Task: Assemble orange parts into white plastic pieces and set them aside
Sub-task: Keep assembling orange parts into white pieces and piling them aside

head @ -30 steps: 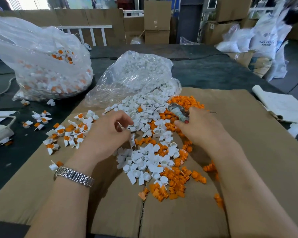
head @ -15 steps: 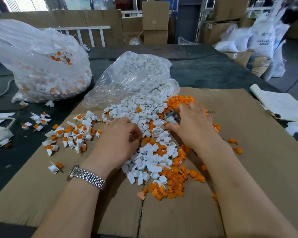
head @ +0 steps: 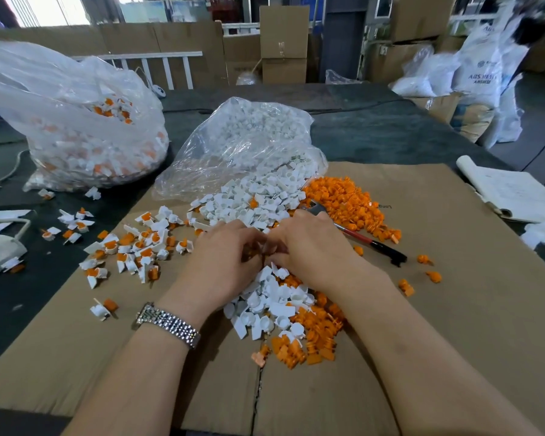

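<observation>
Loose white plastic pieces (head: 258, 199) spill from a clear bag (head: 243, 143) onto a cardboard sheet (head: 438, 325). More white pieces (head: 274, 297) lie under my wrists. Orange parts (head: 343, 199) are heaped at the right, and another orange heap (head: 309, 341) lies nearer to me. Assembled white-and-orange pieces (head: 139, 243) are scattered at the left. My left hand (head: 224, 259) and my right hand (head: 309, 247) meet fingertip to fingertip over the pile, pinched on a small part. Only an orange-brown sliver of it shows.
A red-and-black handled tool (head: 372, 243) lies on the cardboard just right of my right hand. A big clear bag (head: 76, 136) with assembled pieces stands at the back left. Papers (head: 510, 190) lie at the right edge. Boxes and sacks stand behind the table.
My right hand has let go of the tool, which now lies on the cardboard. Both hands have moved together at the middle of the pile.
</observation>
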`<state>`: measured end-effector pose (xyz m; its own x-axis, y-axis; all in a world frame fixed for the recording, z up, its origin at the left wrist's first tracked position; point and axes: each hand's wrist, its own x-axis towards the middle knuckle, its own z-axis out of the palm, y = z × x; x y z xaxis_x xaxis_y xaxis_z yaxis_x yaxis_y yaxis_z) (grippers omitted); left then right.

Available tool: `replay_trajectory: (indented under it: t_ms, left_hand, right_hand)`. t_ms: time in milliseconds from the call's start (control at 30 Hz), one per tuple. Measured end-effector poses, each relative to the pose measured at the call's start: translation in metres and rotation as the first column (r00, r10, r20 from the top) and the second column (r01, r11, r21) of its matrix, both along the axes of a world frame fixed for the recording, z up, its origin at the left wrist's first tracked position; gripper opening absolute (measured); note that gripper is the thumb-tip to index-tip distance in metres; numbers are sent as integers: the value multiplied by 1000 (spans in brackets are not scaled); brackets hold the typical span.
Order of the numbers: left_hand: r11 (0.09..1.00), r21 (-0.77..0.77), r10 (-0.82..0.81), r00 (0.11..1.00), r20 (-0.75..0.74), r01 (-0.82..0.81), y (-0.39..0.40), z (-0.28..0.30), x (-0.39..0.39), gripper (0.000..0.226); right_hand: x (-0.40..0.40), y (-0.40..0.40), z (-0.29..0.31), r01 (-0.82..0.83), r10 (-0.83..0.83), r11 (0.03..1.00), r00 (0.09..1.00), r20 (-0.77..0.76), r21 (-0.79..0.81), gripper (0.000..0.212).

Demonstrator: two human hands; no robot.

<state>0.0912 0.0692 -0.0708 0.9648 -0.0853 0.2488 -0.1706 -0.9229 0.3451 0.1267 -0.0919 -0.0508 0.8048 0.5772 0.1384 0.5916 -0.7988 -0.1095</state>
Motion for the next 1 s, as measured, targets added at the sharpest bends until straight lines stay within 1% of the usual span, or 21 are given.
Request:
replay_trajectory:
  t_ms: [100,200,333,500,567,633,733,800,867,933,1000]
  left_hand:
    - [999,50,6,1000,17,-7,-1,-1,1,25]
    - [1000,19,0,999,46,-1,-3,-1,2,27]
    - [1000,25,-17,999,42,16,-6,-2,4,28]
    - [998,-60,-7,999,53,10,-7,-2,7,23]
    - [997,-74,-14,999,47,17,-7,-2,6,19]
    - [997,-69,-13,998,59,17,-7,-2,5,14]
    - [996,-83,31,991,127,-20,-6,-2,4,12]
    - [989,-132,83,986,146,-64,-5,1,3,10]
    - [967,-237,121,984,130,-88,-4,4,2,7]
    - [931,-359,113,989,93,-73,-4,5,1,8]
    - [884,-465,88,995,53,-53,-3,7,-1,12]
  right_hand:
    - [0,-4,1,33,-32,999,999,-21,31,15]
    - [-1,-5,3,39,-37,998,998,-47,53,13]
    - [-2,-7,4,55,-51,997,997,-60,60,12]
    - [0,-9,5,101,-98,991,994,-40,91,27]
    - [1,-11,7,104,-100,983,994,-34,151,23]
    - [1,-12,7,111,-101,963,993,-55,246,17]
    - [2,-14,7,158,-135,910,987,-85,384,7]
    - [3,-15,7,187,-149,865,982,-117,466,4]
    - [3,-16,9,201,-139,828,978,-156,524,7]
    - [3,-17,10,210,-128,798,975,-182,565,11]
    - [2,-19,12,229,-109,745,968,-224,627,11]
